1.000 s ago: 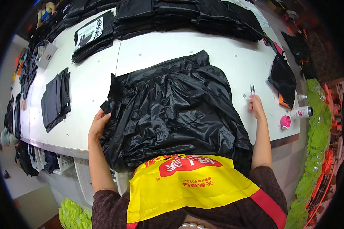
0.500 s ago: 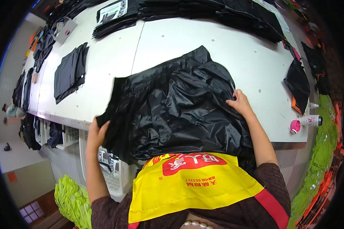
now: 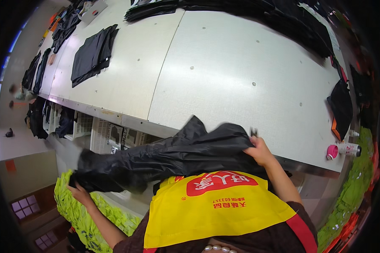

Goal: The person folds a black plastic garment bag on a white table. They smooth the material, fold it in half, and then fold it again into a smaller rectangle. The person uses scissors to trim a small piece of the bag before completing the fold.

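A shiny black garment [image 3: 185,154] is stretched across in front of me, bunched and partly blurred by motion. My left hand [image 3: 80,194] grips its end at the lower left, low beside the table. At the other end my right hand [image 3: 259,152] pinches the garment near the table's front edge. A small dark thing, blurred, sticks up by the right fingertips; I cannot make out what it is. Part of the garment hangs against my yellow apron [image 3: 215,211]. Its exact kind does not show in these folds.
Behind the garment lies a white table [image 3: 223,84]. A folded black stack [image 3: 93,55] rests at left, with long black piles [image 3: 236,5] along the back. A pink cap [image 3: 332,152] and a bottle [image 3: 349,149] stand at right. Lime-green cloth [image 3: 101,215] is heaped at lower left.
The garment has come off the tabletop toward me and swung down to the left. My left hand has moved left and down; my right hand has dropped lower, both still gripping.
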`<action>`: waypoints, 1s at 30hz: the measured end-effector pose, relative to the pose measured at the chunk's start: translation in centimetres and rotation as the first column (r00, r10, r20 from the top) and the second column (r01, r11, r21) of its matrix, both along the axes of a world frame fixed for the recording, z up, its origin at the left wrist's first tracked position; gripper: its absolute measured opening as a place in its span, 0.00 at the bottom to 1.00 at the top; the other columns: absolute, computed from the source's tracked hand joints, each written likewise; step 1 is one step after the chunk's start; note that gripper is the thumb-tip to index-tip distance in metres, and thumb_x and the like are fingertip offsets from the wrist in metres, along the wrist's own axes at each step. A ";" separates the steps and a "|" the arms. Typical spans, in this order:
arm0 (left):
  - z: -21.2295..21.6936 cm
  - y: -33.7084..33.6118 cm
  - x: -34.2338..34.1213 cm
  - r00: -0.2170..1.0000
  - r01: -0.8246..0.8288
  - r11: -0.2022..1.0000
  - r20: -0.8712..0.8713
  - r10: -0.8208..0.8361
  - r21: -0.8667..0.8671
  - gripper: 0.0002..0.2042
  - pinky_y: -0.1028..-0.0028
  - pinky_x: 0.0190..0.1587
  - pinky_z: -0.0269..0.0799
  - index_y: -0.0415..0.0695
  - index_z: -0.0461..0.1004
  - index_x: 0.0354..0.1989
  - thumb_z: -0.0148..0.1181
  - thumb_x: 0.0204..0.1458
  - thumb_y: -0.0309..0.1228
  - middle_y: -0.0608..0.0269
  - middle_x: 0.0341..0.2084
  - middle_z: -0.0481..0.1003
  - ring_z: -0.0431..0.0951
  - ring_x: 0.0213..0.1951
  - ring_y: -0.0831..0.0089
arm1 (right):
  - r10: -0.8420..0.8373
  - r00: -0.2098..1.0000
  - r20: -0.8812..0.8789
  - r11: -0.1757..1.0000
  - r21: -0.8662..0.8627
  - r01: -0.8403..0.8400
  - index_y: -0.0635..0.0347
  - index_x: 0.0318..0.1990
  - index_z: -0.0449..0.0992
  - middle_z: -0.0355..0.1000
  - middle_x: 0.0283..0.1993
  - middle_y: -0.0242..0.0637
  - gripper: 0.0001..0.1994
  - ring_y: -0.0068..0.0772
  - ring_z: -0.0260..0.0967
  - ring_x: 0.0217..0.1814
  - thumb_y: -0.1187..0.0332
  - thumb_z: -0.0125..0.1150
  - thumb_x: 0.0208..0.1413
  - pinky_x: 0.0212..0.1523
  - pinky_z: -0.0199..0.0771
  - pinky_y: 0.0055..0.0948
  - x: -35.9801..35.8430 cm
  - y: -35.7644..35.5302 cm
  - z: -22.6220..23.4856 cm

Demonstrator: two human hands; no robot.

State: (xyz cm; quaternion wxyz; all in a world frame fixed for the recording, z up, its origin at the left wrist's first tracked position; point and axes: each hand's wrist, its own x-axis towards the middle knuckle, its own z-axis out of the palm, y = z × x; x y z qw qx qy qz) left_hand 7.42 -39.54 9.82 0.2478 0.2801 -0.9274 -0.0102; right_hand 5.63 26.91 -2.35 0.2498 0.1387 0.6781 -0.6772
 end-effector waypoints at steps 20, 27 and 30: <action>29.3 14.5 -43.8 0.464 0.625 0.058 -0.310 -0.830 0.779 0.16 0.72 0.34 0.68 0.41 0.68 0.47 0.50 0.56 0.38 0.62 0.28 0.73 0.73 0.32 0.71 | -0.123 0.654 -0.746 0.613 0.461 0.641 0.68 0.51 0.68 0.69 0.49 0.49 0.22 0.44 0.67 0.50 0.62 0.50 0.51 0.52 0.64 0.36 -10.6 18.4 30.1; 19.5 32.4 -48.9 0.182 0.710 -0.549 -0.868 -0.463 0.442 0.09 0.71 0.37 0.68 0.42 0.70 0.39 0.42 0.55 0.24 0.63 0.28 0.71 0.71 0.33 0.72 | 0.274 0.673 -0.687 -0.012 0.697 0.717 0.65 0.49 0.70 0.71 0.46 0.46 0.19 0.37 0.69 0.47 0.59 0.43 0.59 0.48 0.66 0.31 -24.2 24.6 34.8; 8.2 22.6 -41.7 0.303 0.912 0.183 -0.304 -0.903 0.366 0.19 0.71 0.54 0.62 0.39 0.71 0.48 0.48 0.57 0.41 0.56 0.45 0.74 0.71 0.48 0.68 | 0.459 0.446 -0.768 0.394 0.627 0.672 0.64 0.48 0.71 0.72 0.45 0.45 0.19 0.34 0.69 0.46 0.58 0.40 0.63 0.46 0.67 0.28 -17.6 14.0 25.4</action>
